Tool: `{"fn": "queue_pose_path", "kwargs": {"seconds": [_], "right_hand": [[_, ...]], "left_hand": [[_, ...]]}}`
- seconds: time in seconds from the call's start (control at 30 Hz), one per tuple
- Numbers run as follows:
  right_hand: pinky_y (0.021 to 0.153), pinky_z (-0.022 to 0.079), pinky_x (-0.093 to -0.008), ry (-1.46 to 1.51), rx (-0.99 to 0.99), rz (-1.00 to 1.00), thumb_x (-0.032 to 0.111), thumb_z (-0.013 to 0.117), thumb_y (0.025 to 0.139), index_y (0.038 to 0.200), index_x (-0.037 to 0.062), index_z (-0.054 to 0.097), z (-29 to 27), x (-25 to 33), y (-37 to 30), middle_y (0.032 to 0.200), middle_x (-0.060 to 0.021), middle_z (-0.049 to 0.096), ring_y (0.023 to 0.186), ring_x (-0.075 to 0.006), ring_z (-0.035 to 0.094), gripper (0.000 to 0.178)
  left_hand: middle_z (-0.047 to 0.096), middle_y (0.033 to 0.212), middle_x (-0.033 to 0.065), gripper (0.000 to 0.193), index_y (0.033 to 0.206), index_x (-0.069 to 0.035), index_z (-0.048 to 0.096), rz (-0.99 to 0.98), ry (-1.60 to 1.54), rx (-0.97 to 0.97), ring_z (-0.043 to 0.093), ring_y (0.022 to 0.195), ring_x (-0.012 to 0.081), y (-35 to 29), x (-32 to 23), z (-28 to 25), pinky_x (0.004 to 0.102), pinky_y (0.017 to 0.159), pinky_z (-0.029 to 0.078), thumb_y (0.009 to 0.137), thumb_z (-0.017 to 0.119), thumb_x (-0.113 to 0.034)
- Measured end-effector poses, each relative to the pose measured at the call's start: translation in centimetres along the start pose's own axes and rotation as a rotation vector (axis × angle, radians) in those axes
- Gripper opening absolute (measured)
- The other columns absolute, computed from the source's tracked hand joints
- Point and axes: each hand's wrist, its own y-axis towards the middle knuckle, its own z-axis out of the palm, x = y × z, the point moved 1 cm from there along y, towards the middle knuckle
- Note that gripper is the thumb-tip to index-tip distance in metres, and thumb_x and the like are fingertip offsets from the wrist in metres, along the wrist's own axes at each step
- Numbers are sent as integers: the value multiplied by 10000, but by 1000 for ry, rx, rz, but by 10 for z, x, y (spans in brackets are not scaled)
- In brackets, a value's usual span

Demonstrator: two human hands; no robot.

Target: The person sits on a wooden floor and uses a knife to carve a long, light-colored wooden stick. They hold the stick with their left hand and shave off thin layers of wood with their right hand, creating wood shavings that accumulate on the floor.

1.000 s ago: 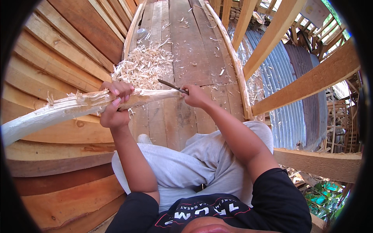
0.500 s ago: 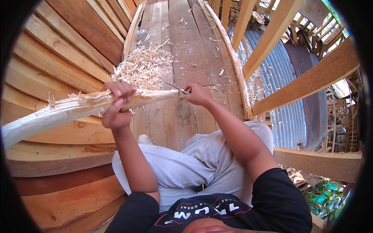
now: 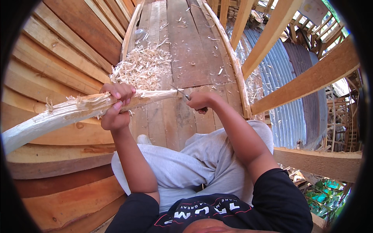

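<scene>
Knife [image 3: 180, 92] has drawn back toward the person since a second ago: blade was out past the stick's [image 3: 70, 112] tip, now sits right at it, so one shaving stroke looks finished. Right hand [image 3: 201, 101] clenched on the knife handle; left hand [image 3: 115, 105] wraps the stick mid-length, held across the plank floor [image 3: 194, 58] (shavings pile [image 3: 142, 68] beyond).

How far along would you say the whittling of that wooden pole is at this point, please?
Done: a pile of shavings lies on the plank floor, and the wooden pole looks pale and stripped, with ragged fibres. In hand: the left hand grips the pole while the right hand sets a knife at its tip. Left: smoothing those rough, splintered patches.
</scene>
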Motion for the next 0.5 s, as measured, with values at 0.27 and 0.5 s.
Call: {"fn": "queue_pose_path", "kwargs": {"seconds": [0.27,0.5], "right_hand": [[444,461,-354,-37,13,-18,204,414,980,831,-57,489,8,7,-5,611,-105,533,474,-199,548,309],[435,441,-349,-57,-192,-215,254,545,946,810,-14,492,4,20,-3,588,-75,528,454,-178,508,305]], "left_hand": [[371,674,29,234,862,-74,432,19,-18,-30,366,657,155,1,5,5,370,763,369,655,523,-136],[373,672,23,261,878,-82,427,41,-12,29,367,657,147,-1,2,7,370,758,368,777,578,-269]]}}
